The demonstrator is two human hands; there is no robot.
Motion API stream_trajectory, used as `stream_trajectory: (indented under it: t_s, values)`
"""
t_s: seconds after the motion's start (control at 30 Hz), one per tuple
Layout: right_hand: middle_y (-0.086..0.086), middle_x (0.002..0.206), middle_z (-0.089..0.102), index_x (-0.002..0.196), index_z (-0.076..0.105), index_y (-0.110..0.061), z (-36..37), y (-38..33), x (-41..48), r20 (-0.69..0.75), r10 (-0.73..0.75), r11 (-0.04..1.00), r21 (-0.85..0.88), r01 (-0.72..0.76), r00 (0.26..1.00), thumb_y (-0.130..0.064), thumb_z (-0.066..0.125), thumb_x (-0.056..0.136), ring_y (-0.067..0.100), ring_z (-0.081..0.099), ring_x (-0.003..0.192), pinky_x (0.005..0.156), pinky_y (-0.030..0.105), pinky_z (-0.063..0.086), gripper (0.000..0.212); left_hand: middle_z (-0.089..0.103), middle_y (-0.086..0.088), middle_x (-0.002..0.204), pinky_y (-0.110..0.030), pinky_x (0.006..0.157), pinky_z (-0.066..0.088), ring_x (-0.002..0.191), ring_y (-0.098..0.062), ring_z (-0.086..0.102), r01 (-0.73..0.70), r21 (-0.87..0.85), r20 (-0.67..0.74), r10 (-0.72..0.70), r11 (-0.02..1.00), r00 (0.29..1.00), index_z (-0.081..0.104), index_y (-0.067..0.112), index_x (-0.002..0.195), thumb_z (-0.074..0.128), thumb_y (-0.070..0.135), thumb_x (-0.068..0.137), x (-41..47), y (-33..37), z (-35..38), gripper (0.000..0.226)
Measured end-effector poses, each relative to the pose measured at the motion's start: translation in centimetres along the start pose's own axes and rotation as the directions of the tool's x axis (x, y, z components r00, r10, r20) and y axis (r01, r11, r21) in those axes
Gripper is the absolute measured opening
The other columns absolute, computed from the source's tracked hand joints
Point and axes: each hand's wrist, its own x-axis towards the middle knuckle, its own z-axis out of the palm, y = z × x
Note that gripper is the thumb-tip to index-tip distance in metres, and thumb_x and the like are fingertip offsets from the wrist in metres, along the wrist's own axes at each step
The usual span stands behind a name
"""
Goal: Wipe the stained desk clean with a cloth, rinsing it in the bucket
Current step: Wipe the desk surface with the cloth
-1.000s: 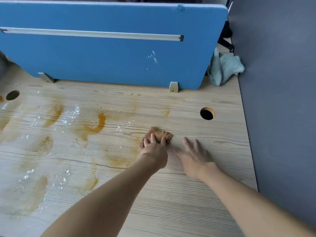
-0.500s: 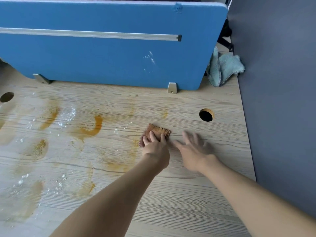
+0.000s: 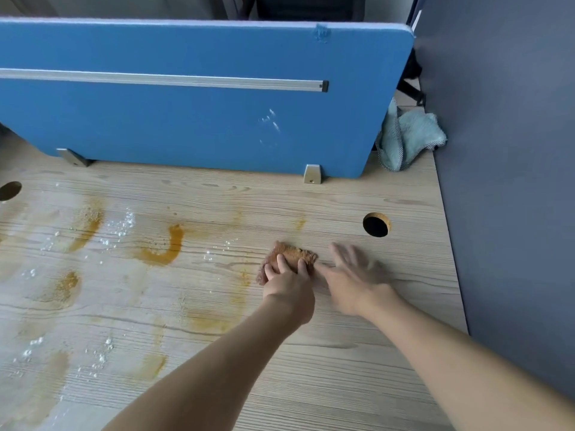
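Brown-orange, crumpled cloth (image 3: 294, 256) gripped under left hand (image 3: 288, 289) on stained desk (image 3: 342, 371).

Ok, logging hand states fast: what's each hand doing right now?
Left hand: fingers curled over the brown cloth, pressing it down.
Right hand: open, blurred, holding nothing.

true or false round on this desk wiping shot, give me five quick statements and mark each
1. The left hand holds a brown cloth against the desk. True.
2. The right hand grips a second cloth. False: it is open and holds nothing.
3. A light blue cloth lies at the right end of the blue divider. True.
4. The orange stains lie right of the brown cloth. False: most lie to its left.
5. A bucket stands on the desk. False: none is in view.
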Motion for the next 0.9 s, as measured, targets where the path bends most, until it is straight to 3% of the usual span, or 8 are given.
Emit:
stream_trajectory:
  t_s: [0.1,0.27,0.47,0.6,0.67,0.77,0.9]
  values:
    - [0.005,0.164,-0.026,0.159,0.000,-0.039,-0.5,0.4,0.3,0.053,0.024,1.000,0.014,-0.024,0.998,-0.001,0.041,0.094,0.043,-0.018,0.150,0.113,0.073,0.016,0.086,-0.013,-0.028,0.161,-0.053,0.117,0.028,0.148,-0.052,0.001,0.052,-0.055,-0.041,-0.055,0.997,0.998,-0.012,0.016,0.158,0.041,0.015,0.101,1.3,-1.3,-1.2,0.078]
    - [0.004,0.164,-0.024,0.157,-0.001,-0.041,-0.1,0.4,0.9,0.053,0.031,1.000,-0.001,-0.031,0.998,-0.009,0.045,0.095,0.045,-0.014,0.149,0.112,0.069,0.025,0.084,-0.011,-0.030,0.161,-0.045,0.109,0.039,0.147,-0.055,0.004,0.076,-0.053,-0.060,-0.079,0.996,0.995,-0.012,0.011,0.157,0.043,0.016,0.102,1.1,0.1,-1.6,0.079]
    - [0.004,0.163,-0.026,0.157,0.001,-0.039,-0.2,0.4,0.9,0.071,0.026,0.999,-0.024,-0.024,0.997,-0.006,0.042,0.095,0.045,-0.016,0.149,0.112,0.070,0.023,0.082,-0.010,-0.026,0.163,-0.051,0.117,0.028,0.148,-0.052,0.005,0.025,-0.030,-0.114,-0.029,0.999,0.993,-0.009,0.018,0.159,0.040,0.015,0.101,2.7,-2.4,-2.5,0.075]
    - [0.004,0.163,-0.028,0.157,-0.004,-0.042,0.0,0.4,0.9,0.077,0.035,0.999,-0.024,-0.034,0.996,-0.007,0.040,0.096,0.044,-0.018,0.149,0.114,0.069,0.021,0.083,-0.010,-0.027,0.162,-0.050,0.112,0.036,0.147,-0.054,0.005,0.063,-0.026,-0.078,-0.065,0.998,0.995,-0.011,0.014,0.158,0.043,0.014,0.101,2.8,-0.8,-2.8,0.079]
    - [0.004,0.164,-0.023,0.155,-0.011,-0.046,-0.1,0.4,1.1,0.068,0.009,1.000,-0.004,-0.009,0.998,-0.009,0.041,0.096,0.046,-0.013,0.149,0.111,0.070,0.023,0.087,-0.007,-0.031,0.161,-0.053,0.116,0.029,0.146,-0.055,0.003,0.015,0.046,-0.054,-0.012,0.999,0.998,-0.011,0.010,0.157,0.046,0.016,0.100,2.7,0.4,-2.2,0.081]
    - [0.006,0.165,-0.011,0.155,-0.003,-0.048,-1.5,1.4,1.2,0.024,-0.006,0.999,-0.037,0.007,1.000,-0.010,0.044,0.094,0.046,-0.005,0.149,0.110,0.073,0.019,0.086,-0.009,-0.029,0.162,-0.053,0.119,0.024,0.147,-0.054,0.005,0.017,0.019,-0.097,-0.015,1.000,0.995,-0.009,0.017,0.159,0.042,0.018,0.102,3.5,-0.7,-2.9,0.076]
    - [0.007,0.164,-0.025,0.157,-0.004,-0.045,-1.6,2.4,1.2,0.059,0.031,0.999,-0.016,-0.030,0.998,-0.002,0.039,0.097,0.048,-0.015,0.149,0.117,0.067,0.015,0.085,-0.011,-0.028,0.162,-0.050,0.114,0.032,0.147,-0.055,0.005,0.066,-0.012,-0.111,-0.067,0.998,0.992,-0.012,0.015,0.158,0.043,0.018,0.102,4.1,-0.4,-4.0,0.079]
